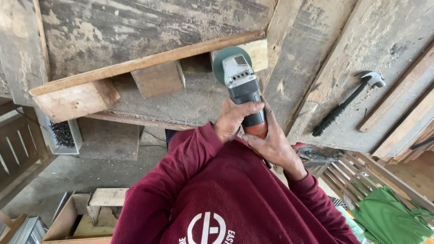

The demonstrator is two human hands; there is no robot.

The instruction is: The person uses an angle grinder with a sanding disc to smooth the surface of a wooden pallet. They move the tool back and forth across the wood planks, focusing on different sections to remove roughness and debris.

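- both hands are gripping an angle grinder (243, 88): the left hand (233, 118) is wrapping tight around the dark body just behind the grey head, and the right hand (272, 145) is closing around the orange tail end of the handle, fingers curled under it.
- the grinder is being held out in front of the chest, over the near edge of the weathered wooden desk (149, 31), with its green disc (224, 59) pointing away from the person and sitting at the end of a long pale wooden strip (144, 63).
- the step in hand looks like sanding or grinding that strip or the pale block (258, 53) just behind the disc; whether the disc is touching wood or spinning cannot be told.
- the next move would seem to be calling for a steady two-handed grip and a flat disc kept along the strip's edge, so that it is not biting in.
- the strip is lying across wooden blocks (77, 100), so an open gap is running beneath it, and its left end is overhanging the desk edge.
- to the right a hammer (346, 103) is lying well apart from the grinder, leaving free board between them.
- a tray of dark nails (62, 133) is sitting down at the left, below the desk edge, near the overhanging block.
- low at the right a green cloth (389, 217) is lying on slatted wood, clear of the hands.
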